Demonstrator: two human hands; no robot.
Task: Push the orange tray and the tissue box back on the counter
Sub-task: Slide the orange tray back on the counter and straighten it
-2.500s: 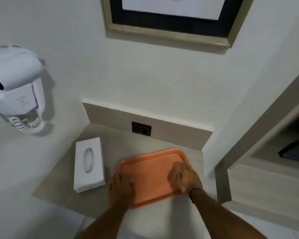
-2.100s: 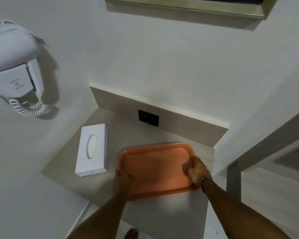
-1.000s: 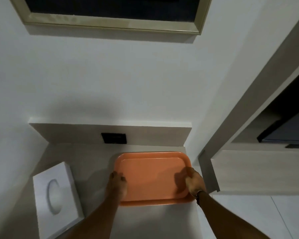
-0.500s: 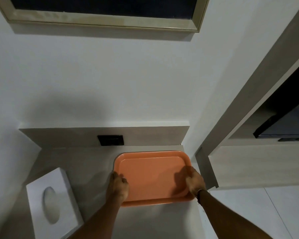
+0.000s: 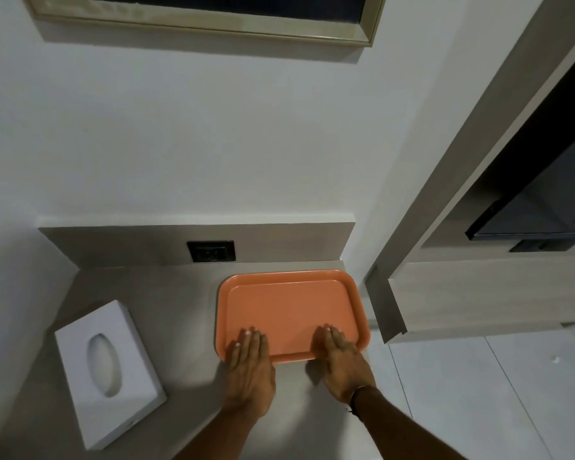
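Note:
The orange tray (image 5: 289,307) lies flat on the beige counter (image 5: 166,293), its far edge close to the backsplash and its right side near the counter's right end. My left hand (image 5: 250,370) and my right hand (image 5: 342,363) rest palm down with fingers straight, fingertips over the tray's near rim, gripping nothing. The white tissue box (image 5: 108,366) with an oval opening lies to the left of the tray, turned at an angle, near the counter's front edge and apart from both hands.
A black wall socket (image 5: 211,251) sits in the backsplash behind the tray. A framed picture (image 5: 213,18) hangs above. At the right a wooden panel (image 5: 387,313) and a shelf unit holding a dark screen (image 5: 538,207) border the counter.
Both hands have left the tray's side edges and now lie flat at its near rim. The tray sits farther back, nearer the backsplash.

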